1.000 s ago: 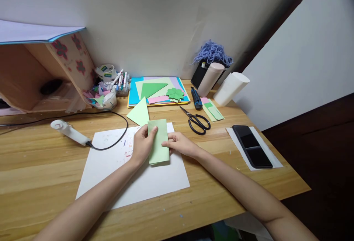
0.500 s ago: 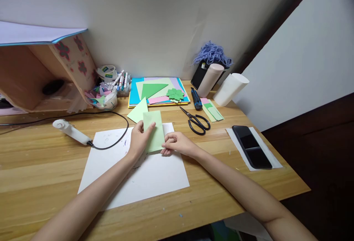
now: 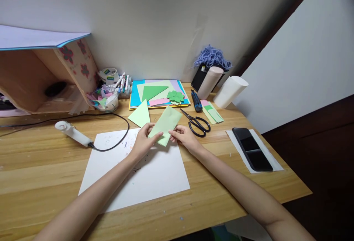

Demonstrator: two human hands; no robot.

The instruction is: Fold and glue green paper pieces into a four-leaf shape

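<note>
A folded light green paper (image 3: 167, 122), a narrow rectangle tilted to the right, is held between both hands above a white sheet (image 3: 163, 182). My left hand (image 3: 145, 140) grips its lower left side, thumb on top and fingers behind. At its lower right edge, my right hand (image 3: 186, 137) pinches it between thumb and fingers. Just behind my left hand lies a pale green paper triangle (image 3: 140, 114). Black-handled scissors (image 3: 197, 124) rest on the table to the right of the paper, blades pointing away to the left.
Coloured paper (image 3: 134, 99) with a green paper clover (image 3: 176, 96) lies at the back. A utility knife (image 3: 196, 101) and paper strips (image 3: 212, 113) are beside it. A phone (image 3: 251, 148) lies right. A white corded tool (image 3: 73, 133) and its cable occupy the left, near a cardboard box (image 3: 80, 67).
The folded paper has turned clockwise and moved slightly right and away. My right hand has shifted up along with it and still pinches its edge.
</note>
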